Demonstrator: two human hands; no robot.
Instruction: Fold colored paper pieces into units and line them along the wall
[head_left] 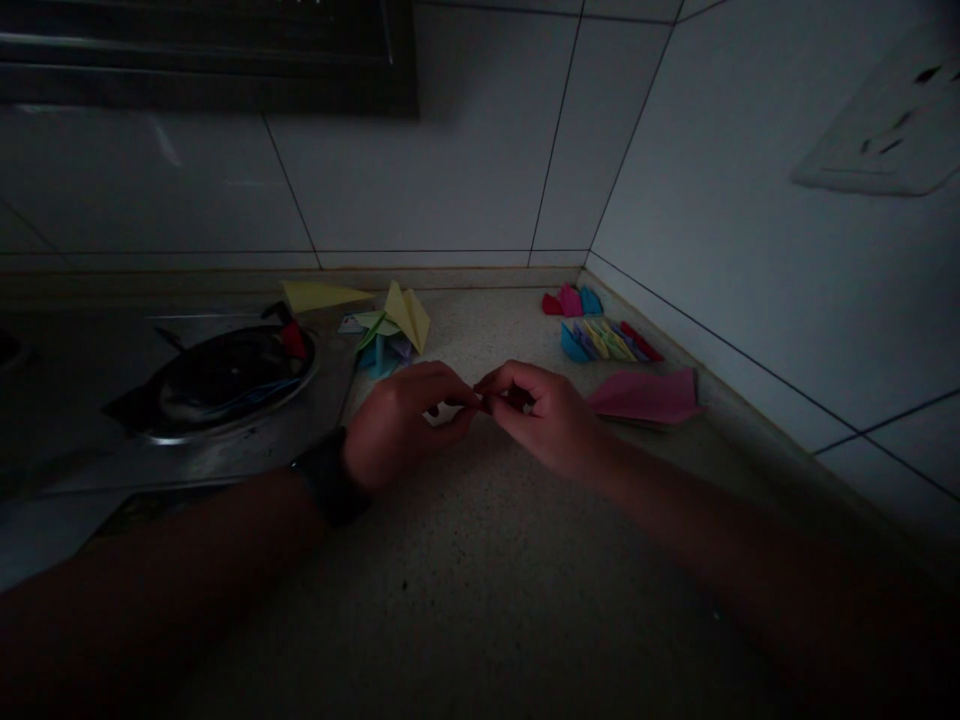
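Your left hand (pixel 411 408) and right hand (pixel 544 408) meet over the counter (pixel 480 570), thumbs and forefingers pinched narrow on a small reddish piece (pixel 481 400). It sits directly between the two sets of fingertips, mostly covered by them; it is probably folded paper, though the dim light leaves that unsure. You wear a dark wristband (pixel 334 475) on your left wrist. Just right of your right hand lies a pink sheet (pixel 649 395); beyond it is a row of colored folded pieces (pixel 611 341), and farther still, a red, pink and blue group (pixel 571 301) near the corner. Beyond your left hand are yellow, green and blue folded papers (pixel 409 318), with a stove burner (pixel 232 375) farther left.
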